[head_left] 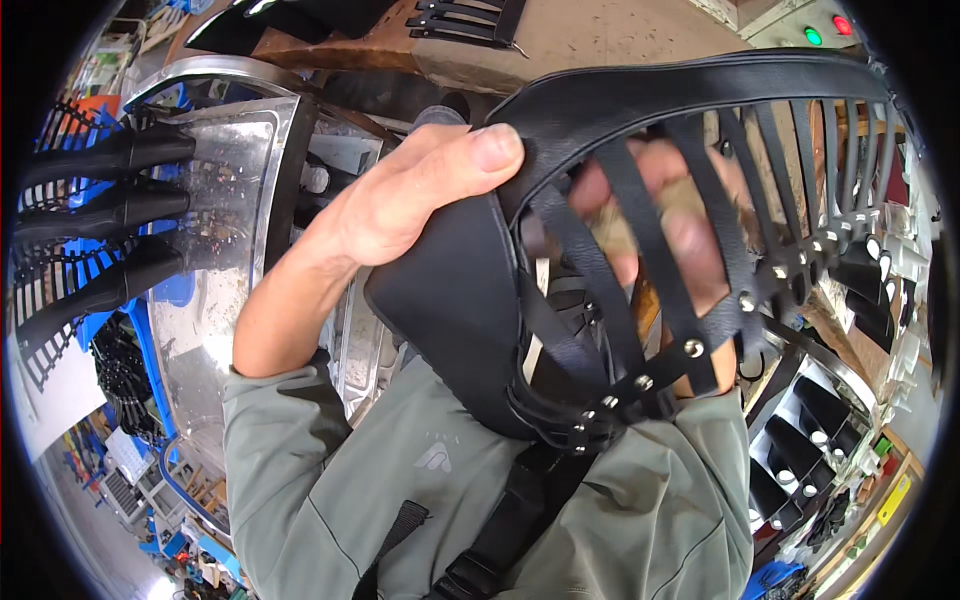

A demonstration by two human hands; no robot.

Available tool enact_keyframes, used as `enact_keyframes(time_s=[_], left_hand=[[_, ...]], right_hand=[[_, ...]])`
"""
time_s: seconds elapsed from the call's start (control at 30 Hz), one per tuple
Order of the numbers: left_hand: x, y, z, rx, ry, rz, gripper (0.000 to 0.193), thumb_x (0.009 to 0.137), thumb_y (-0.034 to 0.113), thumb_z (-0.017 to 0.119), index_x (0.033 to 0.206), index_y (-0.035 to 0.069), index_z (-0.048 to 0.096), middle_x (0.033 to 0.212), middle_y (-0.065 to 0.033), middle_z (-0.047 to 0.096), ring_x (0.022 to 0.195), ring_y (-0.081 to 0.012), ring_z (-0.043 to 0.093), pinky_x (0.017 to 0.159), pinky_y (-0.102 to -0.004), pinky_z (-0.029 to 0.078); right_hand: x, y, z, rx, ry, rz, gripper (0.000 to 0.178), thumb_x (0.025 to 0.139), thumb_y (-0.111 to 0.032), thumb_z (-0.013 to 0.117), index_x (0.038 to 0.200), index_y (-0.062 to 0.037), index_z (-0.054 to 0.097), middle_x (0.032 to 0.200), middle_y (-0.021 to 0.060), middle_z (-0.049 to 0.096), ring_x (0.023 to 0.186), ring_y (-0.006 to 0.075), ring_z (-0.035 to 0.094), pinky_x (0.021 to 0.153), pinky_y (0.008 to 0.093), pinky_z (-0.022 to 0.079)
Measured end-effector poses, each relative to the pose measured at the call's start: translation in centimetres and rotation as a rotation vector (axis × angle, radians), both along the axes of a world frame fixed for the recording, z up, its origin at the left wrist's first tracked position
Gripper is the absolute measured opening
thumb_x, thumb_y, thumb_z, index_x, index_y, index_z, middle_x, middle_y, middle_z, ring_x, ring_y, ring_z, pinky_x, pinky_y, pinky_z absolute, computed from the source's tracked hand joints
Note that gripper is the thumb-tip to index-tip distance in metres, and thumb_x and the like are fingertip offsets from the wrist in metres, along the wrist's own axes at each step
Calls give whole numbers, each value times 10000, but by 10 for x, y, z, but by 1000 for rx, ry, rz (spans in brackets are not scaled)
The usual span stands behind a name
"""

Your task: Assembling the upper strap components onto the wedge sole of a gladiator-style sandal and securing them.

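Observation:
A black leather piece [440,290] is held up in front of my chest. It has a smooth wide band along its top, a flat panel on the left, and several curved straps joined by silver rivets. My left hand [395,190] is closed on its left edge, thumb lying over the top band and fingers hidden behind. Through the gaps between the straps shows my right hand [692,240], behind the leather on the inner side. Its fingers are partly covered and blurred, so whether they hold anything cannot be made out.
A worn bench [590,40] runs across the far side, carrying another black strapped piece [465,22]. Green and red buttons [826,32] sit at the far right. On the left, several similar black pieces [110,205] lie by a metal-framed seat [215,220]. Black parts [805,430] hang at right.

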State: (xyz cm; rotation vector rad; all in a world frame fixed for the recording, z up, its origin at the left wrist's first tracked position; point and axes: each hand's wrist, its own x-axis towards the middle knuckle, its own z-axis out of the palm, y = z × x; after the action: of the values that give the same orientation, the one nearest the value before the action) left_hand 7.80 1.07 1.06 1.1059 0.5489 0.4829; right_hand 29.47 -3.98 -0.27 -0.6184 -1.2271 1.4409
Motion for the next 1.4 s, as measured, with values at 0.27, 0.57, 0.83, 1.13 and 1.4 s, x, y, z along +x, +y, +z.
enact_keyframes(time_s=[0.27, 0.57, 0.83, 1.13, 1.4], left_hand=[[-4, -2, -10, -44, 37, -23, 560, 979, 427, 439, 1167, -81, 583, 1036, -88, 647, 927, -108, 571, 798, -238, 450], [-1, -5, -4, -20, 3, 80, 581, 981, 428, 426, 1223, -86, 548, 1123, -122, 629, 1011, -141, 574, 877, -253, 440], [5, -3, -13, -86, 4, 128, 576, 979, 434, 429, 1209, -78, 561, 1087, -122, 646, 987, -153, 596, 862, -256, 459], [3, 20, -19, -98, 209, 13, 562, 966, 486, 455, 1170, -21, 591, 1066, -92, 635, 980, -118, 581, 830, -250, 459], [-4, -80, -39, 78, -23, 450, 643, 878, 358, 613, 1354, -5, 379, 1275, -122, 505, 1175, -201, 496, 988, -348, 399]], right_hand=[[-2, -55, -44, 358, 119, 48, 384, 725, -313, 712, 857, 32, 607, 866, 215, 621, 811, 312, 644, 708, 415, 533], [2, -63, -37, 191, -59, 72, 189, 711, -119, 650, 779, 44, 584, 762, 180, 642, 698, 290, 657, 635, 383, 549], [1, -85, -24, 169, -152, 56, 196, 684, -114, 673, 750, 51, 591, 764, 187, 662, 607, 249, 679, 485, 302, 529], [-9, -60, -31, 409, -122, -333, 167, 651, -91, 669, 763, 29, 639, 794, 198, 665, 685, 281, 674, 626, 387, 548], [7, -72, -43, -179, 265, -53, 419, 675, -316, 696, 798, 76, 617, 786, 229, 649, 729, 309, 646, 668, 415, 535]])
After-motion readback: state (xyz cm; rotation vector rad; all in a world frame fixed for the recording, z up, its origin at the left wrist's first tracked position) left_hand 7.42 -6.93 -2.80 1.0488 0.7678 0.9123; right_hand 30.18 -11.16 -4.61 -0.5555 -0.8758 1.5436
